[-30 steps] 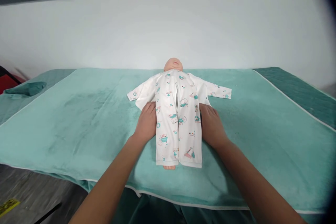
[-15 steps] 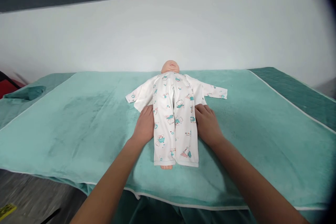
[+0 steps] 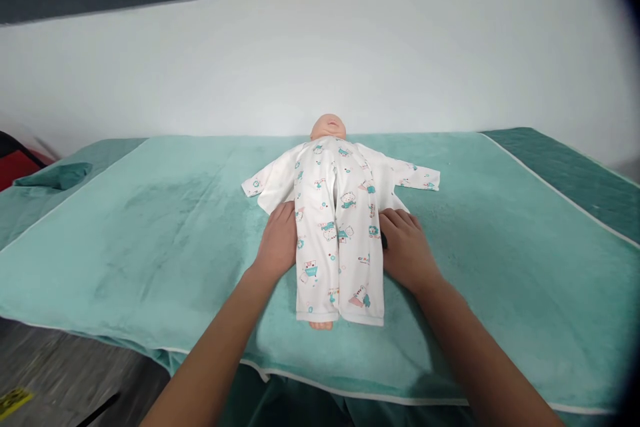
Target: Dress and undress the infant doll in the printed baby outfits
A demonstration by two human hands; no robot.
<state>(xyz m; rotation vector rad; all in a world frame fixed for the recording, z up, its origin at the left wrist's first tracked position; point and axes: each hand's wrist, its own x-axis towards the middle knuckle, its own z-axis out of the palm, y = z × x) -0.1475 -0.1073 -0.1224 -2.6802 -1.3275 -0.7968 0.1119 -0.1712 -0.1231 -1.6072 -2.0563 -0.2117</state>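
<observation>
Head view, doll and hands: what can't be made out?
All in the head view:
Left hand: fingertips hidden at the trousers' edge.
Dark spot beside the right hand: too small to identify.
Second foot of the doll: not visible, apparently covered by the trousers.
Yellow floor marking: too blurred to read, cut off by the left edge.

The doll's head point(image 3: 328, 127) looks like smooth plastic. The clothes point(image 3: 316, 247) are thin, matt cloth; the sheet point(image 3: 170, 233) is velvety cloth, the wall point(image 3: 320, 67) matt, the floor point(image 3: 65, 367) wood-grained.
</observation>
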